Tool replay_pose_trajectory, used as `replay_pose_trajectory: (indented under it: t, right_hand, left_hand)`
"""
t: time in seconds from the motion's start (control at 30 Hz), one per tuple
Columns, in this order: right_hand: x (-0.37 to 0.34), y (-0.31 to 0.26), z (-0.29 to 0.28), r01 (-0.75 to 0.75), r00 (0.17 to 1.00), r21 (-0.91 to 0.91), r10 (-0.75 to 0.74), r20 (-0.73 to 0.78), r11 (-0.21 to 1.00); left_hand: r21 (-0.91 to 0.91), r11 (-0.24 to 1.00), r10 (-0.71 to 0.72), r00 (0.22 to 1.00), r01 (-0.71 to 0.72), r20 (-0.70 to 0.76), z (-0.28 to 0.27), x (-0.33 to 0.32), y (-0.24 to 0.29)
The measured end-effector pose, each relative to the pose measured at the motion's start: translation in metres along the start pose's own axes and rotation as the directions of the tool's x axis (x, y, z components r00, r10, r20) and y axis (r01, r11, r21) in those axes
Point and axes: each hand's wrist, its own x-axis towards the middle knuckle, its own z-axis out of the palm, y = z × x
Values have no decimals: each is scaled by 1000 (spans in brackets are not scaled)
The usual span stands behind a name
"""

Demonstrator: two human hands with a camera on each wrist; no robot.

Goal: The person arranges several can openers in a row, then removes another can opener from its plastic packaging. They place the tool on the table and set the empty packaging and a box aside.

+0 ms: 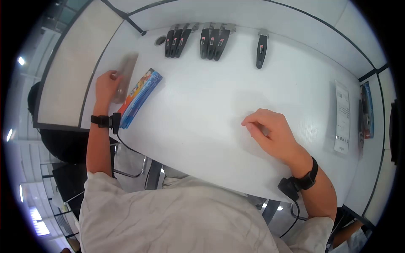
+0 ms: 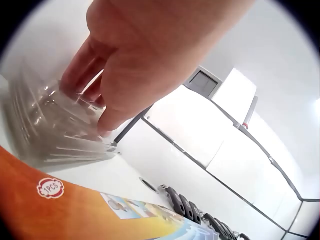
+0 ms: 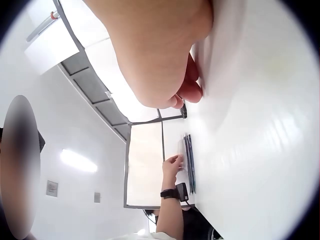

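At the left of the table my left hand (image 1: pixel 107 86) is at a pile of clear plastic bags (image 1: pixel 125 78). Up close in the left wrist view, its fingers and thumb curl around the crinkled edge of a clear plastic bag (image 2: pixel 60 125). Beside that pile lies a stack of orange and blue printed cards (image 1: pixel 141 99), its top one marked "1PCS". My right hand (image 1: pixel 272 128) rests low over the white table with loosely curled fingers and holds nothing.
Along the back stand two groups of black-handled tools with metal heads (image 1: pixel 211 41), and one single such tool (image 1: pixel 261 50). A round hole (image 1: pixel 160 41) is at the back left. At the right lie a white printed strip (image 1: pixel 342 116) and a blue printed pack (image 1: pixel 368 109). Low partitions (image 1: pixel 295 27) enclose the table.
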Motion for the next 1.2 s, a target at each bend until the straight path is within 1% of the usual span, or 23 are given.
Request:
replay_pose_trajectory:
  t: [0.07, 0.17, 0.23, 0.27, 0.37, 0.63, 0.73, 0.83, 0.93, 1.03, 1.07, 1.1, 1.13, 1.2]
  right_hand:
    - [1, -1, 0, 0, 1000, -10, 0, 1, 1000]
    - [1, -1, -1, -7, 1000, -12, 7, 5, 1000]
    - [1, 0, 0, -10, 1000, -11, 10, 4, 1000]
    - [1, 0, -1, -9, 1000, -17, 9, 9, 1000]
    - [1, 0, 0, -2, 1000, -19, 2, 10, 1000]
    - [0, 2, 0, 0, 1000, -10, 0, -1, 1000]
    - [-1, -1, 0, 0, 1000, -18, 0, -1, 1000]
    - [-2, 0, 0, -2, 1000, -25, 2, 2, 1000]
    - [-2, 2, 0, 1, 1000, -28, -1, 4, 1000]
    - [-1, 0, -1, 3, 1000, -34, -3, 5, 999]
    - [-1, 0, -1, 2, 1000, -36, -2, 6, 999]
    - [0, 0, -1, 2, 1000, -37, -2, 6, 999]
    - [-1, 0, 0, -8, 1000, 16, 8, -4, 1000]
    - [0, 1, -1, -11, 1000, -8, 11, 2, 1000]
  left_hand:
    - [32, 999, -7, 999, 6, 47, 5, 3, 0]
    - [37, 998, -56, 996, 53, 73, 10, 2, 5]
    - [10, 998, -58, 994, 57, 96, 13, 4, 3]
    - [58, 998, -27, 996, 22, 86, 16, 4, 0]
    - [87, 996, -28, 995, 19, 96, 19, 7, -4]
    - [98, 995, -36, 994, 25, 103, 19, 5, -1]
    - [148, 989, -14, 994, -1, 106, 16, 5, 1]
    - [135, 991, 9, 997, -19, 73, 19, 6, -7]
    - [146, 989, 22, 997, -34, 80, 20, 8, -14]
    - [180, 982, 27, 986, -57, 164, 13, 12, -15]
    - [170, 985, 14, 986, -43, 164, 11, 12, -15]
    - [194, 980, 10, 982, -48, 190, 10, 14, -16]
    - [217, 975, 6, 976, -54, 216, 8, 15, -14]
    - [274, 959, 2, 969, -73, 249, 6, 17, -8]
